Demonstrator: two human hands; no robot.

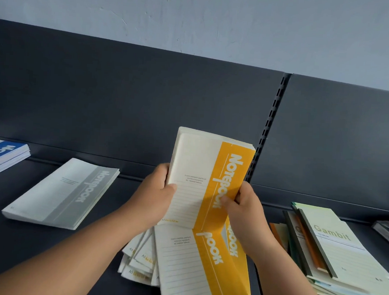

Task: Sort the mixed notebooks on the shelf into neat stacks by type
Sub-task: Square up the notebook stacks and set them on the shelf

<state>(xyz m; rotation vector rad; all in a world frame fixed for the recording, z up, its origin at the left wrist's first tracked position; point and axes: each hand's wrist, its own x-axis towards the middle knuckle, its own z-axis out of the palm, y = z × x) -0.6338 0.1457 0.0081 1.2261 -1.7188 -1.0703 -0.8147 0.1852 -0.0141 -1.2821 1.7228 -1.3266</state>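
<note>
The left hand [160, 191] grips the pale edge and the right hand [242, 203] pinches the yellow edge of one bundle of yellow notebooks [201, 171]. The bundle stands with its long axis up, leaning a little to the right. Directly below it, nearer to the person, the loose yellow notebooks [181, 261] lie fanned on the shelf [43, 252], so the bundle probably only needs to come straight down.

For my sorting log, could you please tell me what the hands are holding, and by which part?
A bundle of yellow-banded notebooks: the left hand grips its left long edge, the right hand its yellow right edge, both low down.
</note>
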